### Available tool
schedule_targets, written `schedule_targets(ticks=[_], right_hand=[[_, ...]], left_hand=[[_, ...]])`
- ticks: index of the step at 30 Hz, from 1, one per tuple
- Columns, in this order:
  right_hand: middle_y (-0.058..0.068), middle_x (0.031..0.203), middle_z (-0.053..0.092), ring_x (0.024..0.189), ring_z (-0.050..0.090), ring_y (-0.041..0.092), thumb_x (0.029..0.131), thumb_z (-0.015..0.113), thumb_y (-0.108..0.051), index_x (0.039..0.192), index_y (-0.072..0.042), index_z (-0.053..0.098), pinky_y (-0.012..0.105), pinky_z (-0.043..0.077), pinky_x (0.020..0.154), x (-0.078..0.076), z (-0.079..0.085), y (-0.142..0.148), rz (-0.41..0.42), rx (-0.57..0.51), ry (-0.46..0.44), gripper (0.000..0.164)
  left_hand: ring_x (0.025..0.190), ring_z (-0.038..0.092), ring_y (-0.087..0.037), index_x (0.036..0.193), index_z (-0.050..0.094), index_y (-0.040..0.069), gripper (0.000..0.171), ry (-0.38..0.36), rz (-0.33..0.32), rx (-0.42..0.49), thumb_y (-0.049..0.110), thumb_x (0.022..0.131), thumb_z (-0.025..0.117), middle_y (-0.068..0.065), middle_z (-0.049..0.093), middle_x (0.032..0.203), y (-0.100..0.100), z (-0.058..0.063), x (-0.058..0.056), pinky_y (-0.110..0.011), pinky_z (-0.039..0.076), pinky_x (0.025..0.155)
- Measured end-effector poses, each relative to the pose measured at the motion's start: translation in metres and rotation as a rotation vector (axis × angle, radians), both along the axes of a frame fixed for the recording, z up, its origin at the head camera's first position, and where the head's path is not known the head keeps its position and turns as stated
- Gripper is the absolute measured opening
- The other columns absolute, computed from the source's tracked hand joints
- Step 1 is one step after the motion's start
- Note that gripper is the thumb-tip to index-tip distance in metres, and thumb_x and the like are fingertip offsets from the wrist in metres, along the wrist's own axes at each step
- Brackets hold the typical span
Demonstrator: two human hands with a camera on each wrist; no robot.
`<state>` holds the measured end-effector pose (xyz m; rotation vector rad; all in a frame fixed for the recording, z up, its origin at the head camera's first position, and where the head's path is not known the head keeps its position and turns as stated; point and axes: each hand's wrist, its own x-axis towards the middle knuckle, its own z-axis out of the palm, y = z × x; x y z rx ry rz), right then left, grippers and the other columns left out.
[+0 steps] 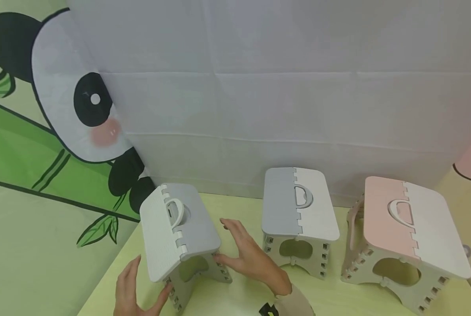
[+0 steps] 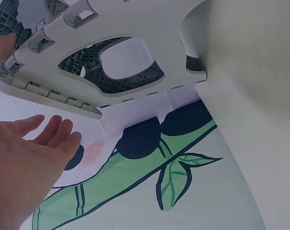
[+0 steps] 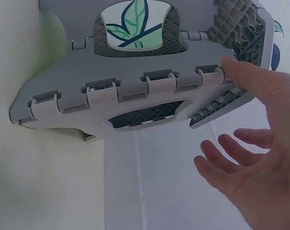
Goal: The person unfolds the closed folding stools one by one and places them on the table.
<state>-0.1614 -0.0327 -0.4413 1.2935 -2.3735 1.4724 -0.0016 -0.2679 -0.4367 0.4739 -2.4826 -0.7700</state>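
Observation:
A grey and white folding step stool (image 1: 201, 215) stands on its legs at the left of the table. Its top bends along the hinged middle seam into a low ridge, and a white handle loop (image 1: 175, 213) sticks up there. My left hand (image 1: 134, 292) is at the stool's near left corner, fingers spread, thumb close to the leg. At the near right corner is my right hand (image 1: 255, 261), its thumb at the hinged leg edge and its other fingers held apart from the stool. Whether either thumb touches is hard to tell. The wrist views show the hinged leg panel (image 2: 173, 43) and side hinges (image 3: 102, 93).
Another grey and white folding stool (image 1: 318, 206) stands in the middle, and a pink and white one (image 1: 437, 224) at the right. All stand on a pale yellow table (image 1: 235, 206). Behind hangs a pale cloth (image 1: 259, 105) with a panda print at the left.

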Motion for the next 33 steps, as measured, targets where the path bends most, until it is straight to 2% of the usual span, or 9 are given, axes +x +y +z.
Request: schedule_targets(ticks=[6,11,15,21,24,28,31,33], right_hand=[[-0.004,0.145,0.032,0.133,0.034,0.015,0.085,0.072,-0.035,0.148,-0.021,0.023,0.041,0.037,0.106,0.000,0.008,0.002,-0.006,-0.006,0.028,0.081],[-0.004,0.145,0.032,0.134,0.033,0.013,0.085,0.071,-0.037,0.147,-0.016,0.028,0.040,0.036,0.107,0.002,0.014,0.003,-0.003,-0.026,0.052,0.079],[-0.005,0.145,0.032,0.135,0.032,0.012,0.084,0.072,-0.037,0.147,-0.018,0.030,0.039,0.035,0.108,0.004,0.019,0.002,0.013,-0.048,0.069,0.078],[-0.001,0.145,0.034,0.134,0.034,0.015,0.083,0.074,-0.033,0.145,-0.013,0.034,0.036,0.035,0.108,0.008,0.027,0.000,0.056,-0.109,0.124,0.076],[0.002,0.144,0.037,0.133,0.036,0.017,0.084,0.074,-0.031,0.143,-0.010,0.037,0.035,0.036,0.107,0.010,0.030,-0.001,0.067,-0.140,0.179,0.073],[0.006,0.142,0.040,0.130,0.040,0.020,0.084,0.073,-0.027,0.140,-0.007,0.041,0.033,0.039,0.105,0.010,0.033,-0.003,0.089,-0.180,0.259,0.068],[0.008,0.140,0.042,0.129,0.042,0.021,0.086,0.072,-0.023,0.138,-0.005,0.043,0.030,0.041,0.103,0.011,0.034,-0.006,0.119,-0.204,0.293,0.063],[0.009,0.140,0.042,0.129,0.042,0.021,0.086,0.071,-0.020,0.138,-0.005,0.045,0.029,0.041,0.102,0.012,0.035,-0.007,0.134,-0.215,0.311,0.060]], left_hand=[[0.128,0.031,-0.035,0.150,0.023,0.024,0.115,0.033,-0.007,-0.045,0.024,0.058,0.092,-0.010,0.024,0.151,-0.001,0.005,-0.001,-0.067,0.037,0.093],[0.130,0.029,-0.031,0.148,0.031,0.023,0.110,0.117,-0.051,-0.057,0.020,0.057,0.093,-0.006,0.027,0.151,-0.001,0.007,-0.003,-0.063,0.030,0.102],[0.131,0.028,-0.028,0.147,0.036,0.020,0.105,0.187,-0.085,-0.074,0.016,0.058,0.092,-0.006,0.030,0.149,0.000,0.011,-0.003,-0.059,0.026,0.107],[0.132,0.028,-0.025,0.144,0.041,0.020,0.094,0.191,-0.111,-0.045,0.013,0.064,0.089,-0.005,0.032,0.149,0.006,0.022,-0.004,-0.059,0.026,0.108],[0.130,0.029,-0.021,0.142,0.044,0.015,0.093,0.224,-0.160,-0.062,0.006,0.061,0.088,-0.009,0.035,0.146,0.007,0.024,-0.007,-0.037,0.025,0.113],[0.129,0.031,-0.016,0.138,0.047,0.008,0.090,0.298,-0.231,-0.113,0.001,0.058,0.088,-0.015,0.040,0.141,0.006,0.021,-0.010,-0.009,0.021,0.104],[0.128,0.034,-0.017,0.134,0.051,0.004,0.073,0.372,-0.297,-0.130,0.020,0.071,0.084,-0.017,0.043,0.138,0.005,0.019,-0.015,-0.011,0.024,0.105],[0.128,0.035,-0.019,0.132,0.054,0.003,0.065,0.420,-0.343,-0.155,0.036,0.081,0.075,-0.018,0.046,0.136,0.004,0.017,-0.018,-0.013,0.026,0.106]])
